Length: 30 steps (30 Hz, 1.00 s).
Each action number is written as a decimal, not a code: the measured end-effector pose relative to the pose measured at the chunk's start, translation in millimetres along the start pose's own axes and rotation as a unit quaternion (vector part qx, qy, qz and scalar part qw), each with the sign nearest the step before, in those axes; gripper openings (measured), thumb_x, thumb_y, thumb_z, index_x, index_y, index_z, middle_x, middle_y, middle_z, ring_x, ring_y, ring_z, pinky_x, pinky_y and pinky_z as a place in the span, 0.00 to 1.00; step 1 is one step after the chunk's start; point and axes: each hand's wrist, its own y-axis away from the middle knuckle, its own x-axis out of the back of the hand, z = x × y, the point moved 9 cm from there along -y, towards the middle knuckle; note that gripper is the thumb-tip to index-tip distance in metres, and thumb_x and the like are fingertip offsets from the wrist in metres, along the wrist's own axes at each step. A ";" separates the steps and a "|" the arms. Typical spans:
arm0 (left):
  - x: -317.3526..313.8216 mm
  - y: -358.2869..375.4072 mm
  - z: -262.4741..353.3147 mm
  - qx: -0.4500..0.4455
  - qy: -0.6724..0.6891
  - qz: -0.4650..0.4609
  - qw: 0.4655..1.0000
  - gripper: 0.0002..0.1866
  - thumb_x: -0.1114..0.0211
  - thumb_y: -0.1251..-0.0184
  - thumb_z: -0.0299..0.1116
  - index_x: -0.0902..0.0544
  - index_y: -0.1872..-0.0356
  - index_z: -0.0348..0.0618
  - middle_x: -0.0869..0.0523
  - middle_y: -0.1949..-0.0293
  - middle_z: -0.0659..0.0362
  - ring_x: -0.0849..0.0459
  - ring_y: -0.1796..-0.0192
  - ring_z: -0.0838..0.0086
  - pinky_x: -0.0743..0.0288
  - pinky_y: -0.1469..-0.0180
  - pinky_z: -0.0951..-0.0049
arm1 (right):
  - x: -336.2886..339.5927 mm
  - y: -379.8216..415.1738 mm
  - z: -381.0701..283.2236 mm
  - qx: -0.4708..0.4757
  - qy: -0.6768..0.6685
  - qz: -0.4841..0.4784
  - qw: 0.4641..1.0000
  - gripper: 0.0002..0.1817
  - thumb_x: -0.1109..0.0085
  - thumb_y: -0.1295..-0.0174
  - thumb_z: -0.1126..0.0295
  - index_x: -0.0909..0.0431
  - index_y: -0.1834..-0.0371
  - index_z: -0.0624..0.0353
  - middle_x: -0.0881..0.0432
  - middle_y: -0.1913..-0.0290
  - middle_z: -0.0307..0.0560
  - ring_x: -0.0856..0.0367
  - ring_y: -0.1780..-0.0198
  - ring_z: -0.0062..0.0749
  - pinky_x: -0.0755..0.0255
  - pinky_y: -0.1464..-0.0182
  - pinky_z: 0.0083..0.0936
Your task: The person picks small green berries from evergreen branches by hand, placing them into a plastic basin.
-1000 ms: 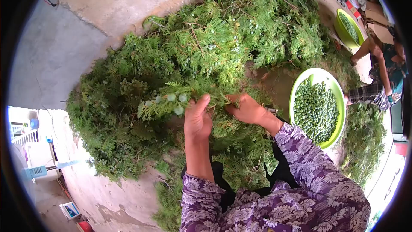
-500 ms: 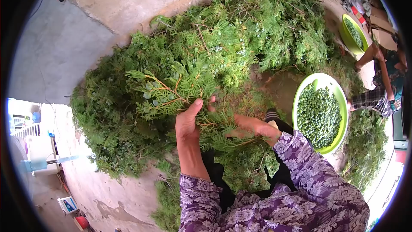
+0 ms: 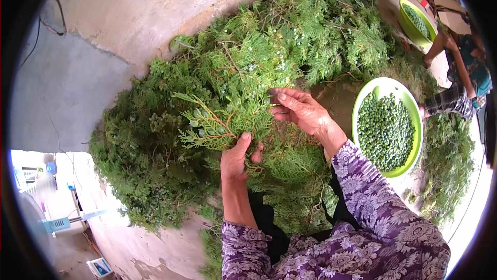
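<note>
My left hand (image 3: 237,157) is closed around the base of a leafy green conifer branch (image 3: 220,124), thumb on top. Blue-green seed cones (image 3: 198,119) cluster on its orange-brown twigs, mostly toward the left. At the branch's right edge, my right hand (image 3: 306,114) has thumb and fingertips drawn together in a pinch, and whatever is between them is too small to name. Further right stands a lime-green basin (image 3: 420,140) holding many round green cones (image 3: 385,132).
A large heap of cut conifer branches (image 3: 321,37) spreads in front of me and to the left. More cuttings (image 3: 449,161) lie right of the basin. Another person (image 3: 461,73) sits at far right, near a second green basin (image 3: 425,42). A concrete wall (image 3: 129,16) rises behind.
My right hand has come up from over the lower branches to the right edge of the held branch, its fingertips now pinched. My left hand keeps its grip on the branch.
</note>
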 end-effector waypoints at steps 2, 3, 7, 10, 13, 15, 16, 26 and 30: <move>-3.1 -0.6 -3.0 0.004 -0.008 0.000 1.000 0.22 0.35 0.46 0.37 0.30 0.57 0.32 0.24 0.76 0.50 0.32 0.85 0.72 0.38 0.81 0.75 | -2.5 0.0 3.3 -0.011 -0.032 -0.019 0.999 0.25 0.42 0.43 0.61 0.33 0.44 0.59 0.24 0.57 0.39 0.24 0.59 0.22 0.28 0.55 0.22; -4.2 -0.9 -4.6 0.006 -0.011 0.004 1.000 0.22 0.35 0.46 0.38 0.29 0.57 0.32 0.24 0.76 0.50 0.32 0.85 0.72 0.38 0.81 0.75 | -7.3 0.4 5.7 -0.026 -0.060 -0.041 0.997 0.24 0.43 0.42 0.62 0.33 0.44 0.58 0.25 0.58 0.37 0.25 0.58 0.21 0.28 0.55 0.24; -9.2 -0.5 -9.7 0.024 -0.028 0.005 0.999 0.21 0.35 0.46 0.38 0.29 0.58 0.32 0.24 0.77 0.50 0.33 0.87 0.72 0.39 0.82 0.75 | -14.8 4.2 5.4 -0.061 -0.119 -0.100 0.986 0.21 0.44 0.42 0.68 0.34 0.44 0.57 0.26 0.61 0.32 0.27 0.60 0.19 0.29 0.53 0.28; -11.5 -1.0 -16.8 0.051 -0.025 0.007 0.998 0.21 0.37 0.44 0.40 0.29 0.57 0.33 0.24 0.77 0.50 0.34 0.87 0.72 0.39 0.82 0.74 | -22.1 11.8 0.3 -0.081 -0.105 -0.134 0.982 0.21 0.44 0.42 0.72 0.33 0.45 0.57 0.25 0.62 0.33 0.26 0.61 0.19 0.28 0.55 0.27; -9.2 -4.4 -23.0 0.055 -0.044 0.005 0.997 0.21 0.39 0.42 0.42 0.29 0.57 0.33 0.24 0.77 0.50 0.33 0.87 0.72 0.40 0.83 0.74 | -10.9 5.9 4.8 -0.073 -0.105 -0.129 0.983 0.19 0.44 0.43 0.73 0.32 0.47 0.57 0.24 0.64 0.33 0.26 0.64 0.19 0.26 0.58 0.24; -8.5 -3.8 -25.5 0.057 -0.013 0.009 0.998 0.21 0.40 0.41 0.43 0.29 0.57 0.34 0.23 0.77 0.50 0.34 0.87 0.73 0.40 0.83 0.75 | -7.7 7.2 3.1 -0.074 -0.093 -0.125 0.985 0.18 0.44 0.43 0.74 0.31 0.48 0.58 0.23 0.66 0.34 0.24 0.66 0.20 0.26 0.61 0.23; -7.8 -3.6 -26.0 0.057 0.020 0.014 0.998 0.22 0.40 0.41 0.45 0.29 0.58 0.34 0.23 0.76 0.50 0.34 0.87 0.73 0.40 0.83 0.75 | -7.9 8.3 1.9 -0.076 -0.079 -0.122 0.986 0.17 0.44 0.43 0.74 0.30 0.50 0.58 0.23 0.67 0.34 0.23 0.68 0.20 0.25 0.64 0.22; -9.4 -1.4 -18.1 0.010 -0.070 0.107 0.992 0.16 0.37 0.43 0.41 0.26 0.64 0.38 0.23 0.78 0.54 0.28 0.84 0.74 0.36 0.85 0.77 | 4.8 9.6 -26.3 0.061 0.385 0.015 0.921 0.11 0.48 0.39 0.70 0.23 0.63 0.68 0.20 0.73 0.44 0.21 0.74 0.20 0.27 0.75 0.15; -12.7 0.0 -14.8 -0.009 -0.075 0.085 0.994 0.16 0.45 0.36 0.42 0.28 0.70 0.37 0.30 0.88 0.56 0.34 0.88 0.75 0.43 0.86 0.77 | 45.8 8.8 -45.4 0.055 0.263 0.128 0.955 0.13 0.50 0.38 0.66 0.23 0.67 0.67 0.20 0.76 0.45 0.22 0.77 0.19 0.28 0.77 0.12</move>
